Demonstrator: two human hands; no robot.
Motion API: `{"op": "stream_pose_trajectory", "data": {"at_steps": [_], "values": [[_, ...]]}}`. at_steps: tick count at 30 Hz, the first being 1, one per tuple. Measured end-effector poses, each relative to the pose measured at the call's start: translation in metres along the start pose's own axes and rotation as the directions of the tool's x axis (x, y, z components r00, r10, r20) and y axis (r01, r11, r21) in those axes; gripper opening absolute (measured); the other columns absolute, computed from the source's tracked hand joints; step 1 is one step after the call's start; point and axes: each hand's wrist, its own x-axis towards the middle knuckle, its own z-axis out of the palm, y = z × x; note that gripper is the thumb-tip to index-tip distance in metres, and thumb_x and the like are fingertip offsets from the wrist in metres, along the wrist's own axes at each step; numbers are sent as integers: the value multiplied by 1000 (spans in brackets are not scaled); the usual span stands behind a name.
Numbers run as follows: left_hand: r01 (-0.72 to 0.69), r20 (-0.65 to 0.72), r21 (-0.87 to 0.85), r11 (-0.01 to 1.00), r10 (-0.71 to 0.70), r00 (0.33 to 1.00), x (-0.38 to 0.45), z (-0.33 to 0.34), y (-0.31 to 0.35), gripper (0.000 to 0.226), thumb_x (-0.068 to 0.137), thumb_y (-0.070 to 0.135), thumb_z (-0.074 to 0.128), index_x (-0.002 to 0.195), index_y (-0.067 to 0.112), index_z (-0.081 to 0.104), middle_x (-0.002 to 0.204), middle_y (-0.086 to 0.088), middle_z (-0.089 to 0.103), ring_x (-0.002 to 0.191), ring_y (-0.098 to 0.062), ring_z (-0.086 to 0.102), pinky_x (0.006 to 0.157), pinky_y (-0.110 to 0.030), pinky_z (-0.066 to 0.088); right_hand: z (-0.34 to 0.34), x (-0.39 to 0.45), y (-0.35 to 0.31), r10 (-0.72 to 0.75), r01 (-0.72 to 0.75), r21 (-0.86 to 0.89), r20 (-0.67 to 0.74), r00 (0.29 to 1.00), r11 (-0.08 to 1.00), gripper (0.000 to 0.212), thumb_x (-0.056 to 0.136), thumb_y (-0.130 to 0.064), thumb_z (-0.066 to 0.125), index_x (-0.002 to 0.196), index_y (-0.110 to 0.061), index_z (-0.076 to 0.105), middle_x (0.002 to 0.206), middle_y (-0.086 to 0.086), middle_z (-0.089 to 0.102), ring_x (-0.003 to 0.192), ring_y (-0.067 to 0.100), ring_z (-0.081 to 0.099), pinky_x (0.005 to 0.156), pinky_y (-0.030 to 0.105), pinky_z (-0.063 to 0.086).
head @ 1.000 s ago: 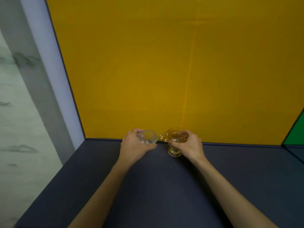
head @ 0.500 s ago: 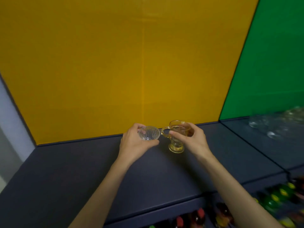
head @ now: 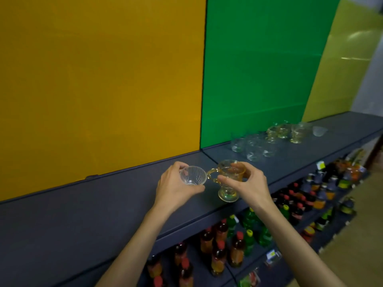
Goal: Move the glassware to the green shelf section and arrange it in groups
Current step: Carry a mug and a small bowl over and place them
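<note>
A person stands at a dark grey shelf backed by coloured panels, carrying one glass in each hand above the board. The left hand is curled around a small clear ribbed glass bowl, fingers and thumb wrapped about its wall, the open mouth tilted toward the camera. The right hand pinches an amber footed glass mug with a curved handle near its rim, thumb on the near side and fingers on the far side; the mug hangs upright, its foot clear of the board as far as can be judged, its handle pointing at the bowl and almost touching it.

Both glasses hover just left of the seam where the orange back panel meets the green back panel. Right of that seam, on the board under the green panel, stands a cluster of clear tumblers, blurred. Further right of the seam is a group of amber footed mugs, and beyond them a lone clear bowl, near the yellow-green panel.

Below the seam, the lower shelves carry rows of bottled drinks with red, yellow and green caps.
</note>
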Motion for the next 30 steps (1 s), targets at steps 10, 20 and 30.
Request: {"op": "stream_pose_trajectory", "data": {"at_steps": [10,20,30], "values": [[-45,66,17,999,44,997,-10,181,119,62,56,49,89,108,33,59,111,14,65,103,-13,62,84,-36,54,-200,26,89,25,-26,-23,-24,999,999,51,54,-47,95,97,-31,72,91,-16,77,88,1,72,85,36,59],[-99,150,11,995,96,984,17,317,198,65,57,52,87,111,33,58,113,14,64,106,-12,61,81,-32,47,-327,58,174,70,-81,-78,-131,989,994,63,54,-53,93,107,-27,71,97,-14,76,90,-1,70,82,29,58],[-96,106,0,995,95,990,104,439,239,68,60,51,88,117,30,57,115,12,61,106,-15,60,80,-32,44,-402,157,243,70,-90,-124,-152,986,988,64,53,-55,93,105,-27,71,98,-12,76,90,2,71,86,38,59]]}}
